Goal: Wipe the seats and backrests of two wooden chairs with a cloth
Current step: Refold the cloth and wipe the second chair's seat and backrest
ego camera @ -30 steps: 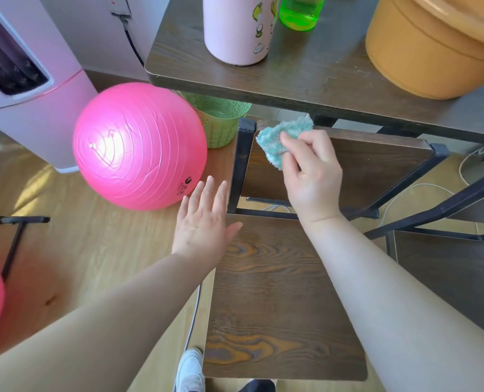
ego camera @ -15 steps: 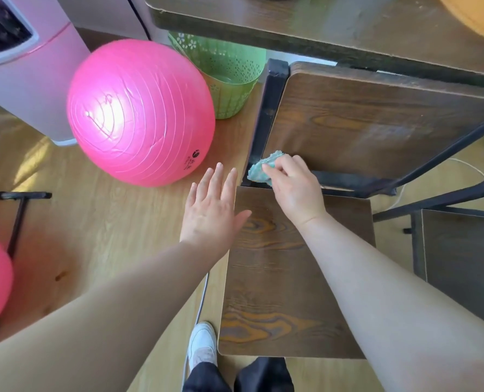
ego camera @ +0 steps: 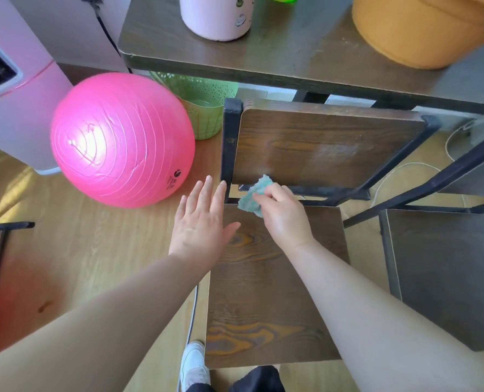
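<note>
A wooden chair stands in front of me, with a dark grained seat [ego camera: 266, 292] and a wooden backrest [ego camera: 328, 142] in a black metal frame. My right hand [ego camera: 284, 216] grips a crumpled teal cloth [ego camera: 253, 198] at the back left corner of the seat, just under the backrest's lower edge. My left hand [ego camera: 201, 222] hovers with straight spread fingers over the seat's left edge, holding nothing. The seat of a second chair [ego camera: 447, 273] shows at the right.
A big pink ball [ego camera: 122, 140] lies on the wooden floor left of the chair, with a green basket [ego camera: 204, 103] behind it. A dark table [ego camera: 291, 60] above the backrest carries a pink cup [ego camera: 218, 15] and an orange tub [ego camera: 421, 29]. My white shoe [ego camera: 194, 363] is below.
My right hand has brought the cloth down from the top left of the backrest to its bottom edge by the seat. My left hand stayed spread beside the seat.
</note>
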A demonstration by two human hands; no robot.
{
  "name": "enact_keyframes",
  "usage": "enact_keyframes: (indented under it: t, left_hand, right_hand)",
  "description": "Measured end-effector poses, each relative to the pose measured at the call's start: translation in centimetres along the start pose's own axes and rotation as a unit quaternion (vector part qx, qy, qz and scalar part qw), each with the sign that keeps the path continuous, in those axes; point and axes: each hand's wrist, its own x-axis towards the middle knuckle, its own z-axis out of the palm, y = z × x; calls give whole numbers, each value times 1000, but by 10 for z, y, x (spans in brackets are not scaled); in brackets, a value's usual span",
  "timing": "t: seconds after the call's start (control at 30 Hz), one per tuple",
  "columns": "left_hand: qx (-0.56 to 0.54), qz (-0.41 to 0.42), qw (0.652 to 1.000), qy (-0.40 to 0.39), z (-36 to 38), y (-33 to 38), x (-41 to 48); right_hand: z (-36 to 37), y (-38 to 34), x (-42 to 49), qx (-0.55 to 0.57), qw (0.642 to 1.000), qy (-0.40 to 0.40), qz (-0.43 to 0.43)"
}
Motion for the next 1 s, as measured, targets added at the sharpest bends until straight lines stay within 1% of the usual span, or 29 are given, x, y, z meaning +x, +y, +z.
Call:
enact_keyframes:
  t: [0.03, 0.1, 0.2, 0.3, 0.37, 0.43, 0.53, 0.67, 0.7, 0.77, 0.83, 0.93, 1.0]
  left_hand:
    - [3, 7, 1000, 5, -3, 6, -1]
    - [12, 27, 999, 13, -10, 20, -1]
    - [22, 75, 996, 31, -20, 45, 2]
    - [29, 138, 981, 130, -40, 70, 15]
    - [30, 149, 971, 184, -54, 82, 27]
    - [35, 146, 969, 195, -65, 90, 37]
    - [57, 137, 972, 182, -62, 94, 40]
    - [97, 142, 967, 186, -47, 90, 40]
    - [106, 139, 965, 195, -47, 90, 42]
    - [125, 126, 960, 217, -50, 91, 46]
    - [139, 108, 956, 234, -54, 90, 51]
    - [143, 91, 951, 260, -54, 88, 56]
    - [138, 84, 948, 274, -53, 88, 58]
  right_hand:
    - [-11, 4, -6, 7, 1000, 16, 3]
    - [-38, 15, -13, 17, 997, 76, 17]
    - [-87, 29, -9, -13, 977, 211, -27]
    - [-133, 35, 6, -25, 957, 284, -41]
    - [-151, 38, 18, -36, 948, 312, -58]
    - [-154, 41, 27, -43, 947, 308, -73]
    - [-144, 47, 34, -42, 953, 287, -85]
    - [-131, 53, 36, -41, 951, 295, -88]
    - [-126, 56, 35, -47, 953, 284, -94]
    - [-108, 63, 31, -42, 965, 239, -94]
    - [-90, 70, 25, 3, 980, 192, -52]
    - [-65, 82, 17, -2, 987, 150, -49]
    - [-53, 87, 15, 16, 993, 118, -21]
